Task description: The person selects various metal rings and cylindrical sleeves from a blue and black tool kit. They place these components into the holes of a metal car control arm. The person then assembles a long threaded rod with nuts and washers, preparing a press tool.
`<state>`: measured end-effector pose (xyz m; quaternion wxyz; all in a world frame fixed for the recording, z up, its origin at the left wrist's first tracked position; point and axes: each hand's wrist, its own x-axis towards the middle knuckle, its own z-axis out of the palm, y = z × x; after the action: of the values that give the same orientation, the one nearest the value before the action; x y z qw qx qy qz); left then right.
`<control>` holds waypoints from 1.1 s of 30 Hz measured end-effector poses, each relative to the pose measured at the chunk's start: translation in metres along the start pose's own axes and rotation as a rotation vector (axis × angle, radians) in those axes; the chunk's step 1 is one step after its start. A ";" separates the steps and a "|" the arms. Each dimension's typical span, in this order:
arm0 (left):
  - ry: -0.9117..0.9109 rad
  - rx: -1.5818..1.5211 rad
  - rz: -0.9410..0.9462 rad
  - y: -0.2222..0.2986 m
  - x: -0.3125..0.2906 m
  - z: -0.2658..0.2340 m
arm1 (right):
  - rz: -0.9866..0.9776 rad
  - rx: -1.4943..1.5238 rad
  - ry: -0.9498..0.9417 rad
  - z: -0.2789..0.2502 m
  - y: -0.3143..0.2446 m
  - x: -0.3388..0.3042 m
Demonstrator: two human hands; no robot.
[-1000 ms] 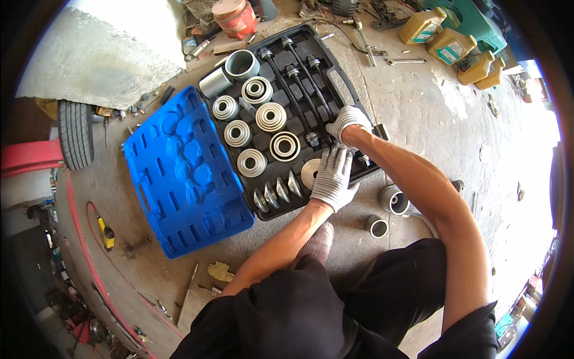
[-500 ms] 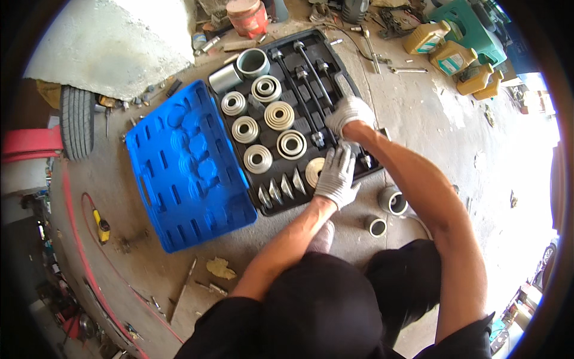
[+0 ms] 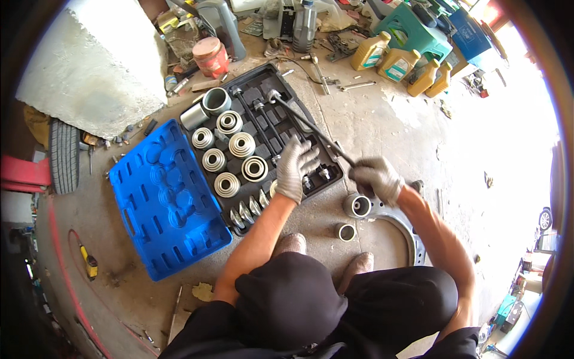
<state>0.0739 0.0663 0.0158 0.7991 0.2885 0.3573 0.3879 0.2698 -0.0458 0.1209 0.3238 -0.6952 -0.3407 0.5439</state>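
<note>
A grey metal sleeve (image 3: 352, 207) stands on the floor right of centre. Above it, the right hand (image 3: 378, 180) grips a dark rod (image 3: 323, 138), fingers wrapped around it; the rod slants toward upper centre. The left hand (image 3: 296, 169), fingers spread, is over the open case (image 3: 260, 81). Yellow bottles (image 3: 399, 64) stand upper right.

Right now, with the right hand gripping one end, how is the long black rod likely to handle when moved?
The long black rod is probably stiff, since it runs straight out from the right hand. Its far end may dip or swing, as a wider silver fitting sits there. It looks metallic, so may feel heavy for its thickness.
</note>
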 end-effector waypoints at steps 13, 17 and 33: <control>-0.221 -0.560 -0.533 -0.010 -0.045 0.080 | 0.126 0.533 0.251 0.062 0.218 -0.147; -0.383 -0.526 -0.551 -0.015 -0.039 0.046 | 0.068 0.650 0.304 0.056 0.238 -0.158; -0.083 -0.329 -0.441 -0.029 -0.076 0.049 | 0.268 1.090 0.472 0.048 0.289 -0.174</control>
<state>0.0913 -0.0209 0.0492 0.9144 0.0857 0.3104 0.2451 0.2276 -0.3464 -0.0325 0.6286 -0.5681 0.1580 0.5072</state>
